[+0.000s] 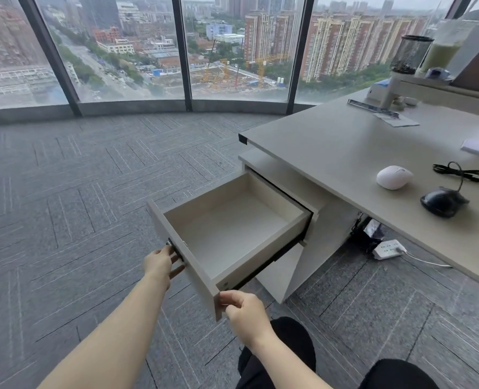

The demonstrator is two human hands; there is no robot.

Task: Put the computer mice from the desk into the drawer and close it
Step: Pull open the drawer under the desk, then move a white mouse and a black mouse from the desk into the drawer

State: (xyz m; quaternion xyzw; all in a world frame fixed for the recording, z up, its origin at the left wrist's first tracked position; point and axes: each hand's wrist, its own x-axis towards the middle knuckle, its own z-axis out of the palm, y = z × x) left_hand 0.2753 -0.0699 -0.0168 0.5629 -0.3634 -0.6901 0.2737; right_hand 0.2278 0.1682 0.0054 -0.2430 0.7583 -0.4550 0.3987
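My left hand (162,262) sits at the drawer (232,228) front, fingers curled against the outer face beside the small lock there, thumb and fingers loosely apart rather than clamped. The drawer itself stands pulled far out of the pedestal under the desk (344,147), its front panel toward me and its long axis running away from me, up and to the right toward the desk. Its pale inside is bare. My right hand (243,307) is at the near right corner of the drawer front, thumb and fingertips pinched on the panel's edge; I think the grip is light, though the fingers hide the contact.

Right of the drawer and above it, on the desk top, lies the white mouse (394,177), an oval with its long axis roughly level across the view; I cannot tell which end is its front. Just beyond it, nearer the desk's front edge, lies the black mouse (443,202), its cable (461,172) running up and away from the drawer into a loose coil. Both mice are well apart from my hands, up and to the right. Below the desk, right of the drawer, a white power strip (388,248) lies on the carpet.
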